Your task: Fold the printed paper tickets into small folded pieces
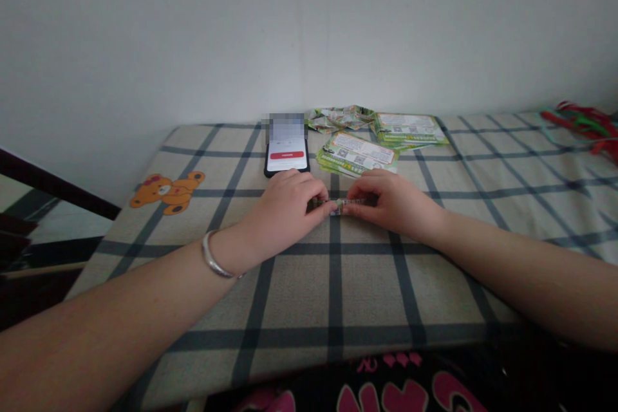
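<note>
Small patterned strip [340, 206], pinched at either end by left hand [290, 206] and right hand [398, 206], thumbs close against fingertips, between near and far edges of table [294, 280], knuckles up, forearms [140, 293] slanting inward.

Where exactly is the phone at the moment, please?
In the head view, the phone lies on the checked cloth just beyond the left hand, left of the green-edged cards.

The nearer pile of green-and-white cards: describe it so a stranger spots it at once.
On the checked tablecloth, find the phone. Right of it, just beyond the right hand, lies the pile of green-and-white cards: flat, unlike the crumpled wrapper behind, and nearer the hand than the similar second pile.
</note>
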The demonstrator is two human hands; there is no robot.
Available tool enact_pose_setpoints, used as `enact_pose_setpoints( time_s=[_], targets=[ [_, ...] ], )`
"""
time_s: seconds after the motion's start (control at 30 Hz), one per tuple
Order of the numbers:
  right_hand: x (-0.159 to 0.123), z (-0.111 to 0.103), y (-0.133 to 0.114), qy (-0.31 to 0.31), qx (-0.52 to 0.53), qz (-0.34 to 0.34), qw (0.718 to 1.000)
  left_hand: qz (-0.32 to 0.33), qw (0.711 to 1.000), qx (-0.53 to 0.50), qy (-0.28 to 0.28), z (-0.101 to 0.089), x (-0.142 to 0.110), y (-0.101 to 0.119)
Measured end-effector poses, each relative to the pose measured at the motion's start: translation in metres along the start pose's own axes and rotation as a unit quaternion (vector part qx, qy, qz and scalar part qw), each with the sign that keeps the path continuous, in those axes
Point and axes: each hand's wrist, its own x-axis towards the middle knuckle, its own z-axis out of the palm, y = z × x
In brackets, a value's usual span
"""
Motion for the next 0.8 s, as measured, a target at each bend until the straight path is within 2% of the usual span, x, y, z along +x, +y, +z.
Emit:
enact_pose_setpoints(
  time_s=[0.3, 0.8],
  targets=[
    [0.0006, 0.0040, -0.0007, -0.018, 0.061, 0.074, 0.995, 0.000, 1.000, 0.001, -0.009, 0.0020, 0.0004, 0.0020],
    [0.0036, 0.0036, 0.0025, -0.036, 0.037, 0.067, 0.996, -0.021, 0.999, 0.030, -0.036, 0.0009, 0.0035, 0.0032]
  ],
)
